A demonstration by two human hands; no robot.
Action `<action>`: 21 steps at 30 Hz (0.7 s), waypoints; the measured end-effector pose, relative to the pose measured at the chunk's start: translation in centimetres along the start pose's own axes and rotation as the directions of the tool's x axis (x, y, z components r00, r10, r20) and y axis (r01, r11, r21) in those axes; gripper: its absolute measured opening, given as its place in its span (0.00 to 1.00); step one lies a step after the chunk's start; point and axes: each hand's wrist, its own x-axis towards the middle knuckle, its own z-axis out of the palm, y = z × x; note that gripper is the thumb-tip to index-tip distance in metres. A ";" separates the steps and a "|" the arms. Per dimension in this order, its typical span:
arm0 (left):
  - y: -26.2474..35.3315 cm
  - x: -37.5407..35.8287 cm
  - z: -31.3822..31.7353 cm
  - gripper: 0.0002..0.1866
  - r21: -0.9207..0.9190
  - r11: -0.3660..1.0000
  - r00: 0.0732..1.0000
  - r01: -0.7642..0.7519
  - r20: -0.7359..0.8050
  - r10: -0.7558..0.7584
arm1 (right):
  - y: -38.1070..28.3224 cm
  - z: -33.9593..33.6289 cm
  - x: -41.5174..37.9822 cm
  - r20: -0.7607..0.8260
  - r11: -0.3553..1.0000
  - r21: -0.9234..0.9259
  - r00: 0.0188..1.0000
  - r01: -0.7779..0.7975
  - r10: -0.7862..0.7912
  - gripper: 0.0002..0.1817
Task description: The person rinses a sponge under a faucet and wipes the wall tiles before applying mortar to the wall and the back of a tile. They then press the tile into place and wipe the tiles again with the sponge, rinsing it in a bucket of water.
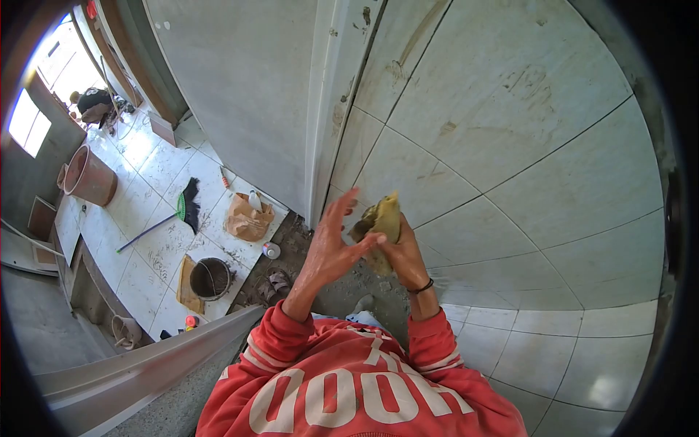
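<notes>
A dirty yellowish sponge or wadded rag (388,218), dark on its left side, is gripped in my right hand (406,256), which wears a black wristband. My left hand (331,244) is raised beside it with fingers apart. The left thumb reaches across and overlaps the lower part of the yellow piece in this view. Both hands look wet and are held in front of a large-tiled wall (510,167) with brown smears.
Left, beyond the grey door panel (240,80), a tiled floor (156,247) holds a black bucket (210,279), a green-headed broom (186,206), a paper bag (249,217), a spray can (271,250) and a large tub (91,177). Another person (95,104) crouches far off.
</notes>
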 end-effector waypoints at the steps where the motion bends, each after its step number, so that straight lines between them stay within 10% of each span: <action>1: -0.5 0.5 -0.2 0.38 -0.020 1.000 0.992 0.003 0.127 0.000 | -0.3 0.2 -0.1 0.004 1.000 0.002 1.000 -0.001 0.001 0.32; 3: -2.1 1.0 -0.3 0.38 -0.041 0.999 0.969 0.006 0.248 0.005 | -1.2 0.5 -0.2 0.074 0.918 -0.398 0.997 0.000 0.032 0.37; 9: -5.9 2.5 -0.8 0.24 -0.464 0.835 0.945 0.296 0.270 -0.185 | -3.2 1.9 -0.4 0.061 0.999 -0.035 0.998 -0.018 0.020 0.30; 12: -4.6 3.3 -1.3 0.22 -0.422 0.882 0.969 0.209 0.211 -0.128 | -4.6 3.0 1.8 -0.048 0.961 -0.200 0.977 0.193 -0.207 0.26; 15: -3.9 3.5 -2.6 0.22 -0.687 0.706 0.981 0.173 0.059 -0.184 | -13.7 3.7 5.6 -0.037 0.525 -0.669 0.681 0.527 -0.731 0.20; 19: -9.4 3.1 -5.4 0.23 -0.532 0.833 0.982 0.150 -0.017 -0.188 | -28.9 4.5 12.5 0.256 -0.237 -0.906 0.008 0.350 -0.967 0.24; 21: -13.5 2.2 -5.9 0.22 -0.512 0.820 0.955 0.255 0.003 -0.295 | -32.7 7.9 14.1 0.119 -0.050 -0.932 0.172 0.359 -0.978 0.27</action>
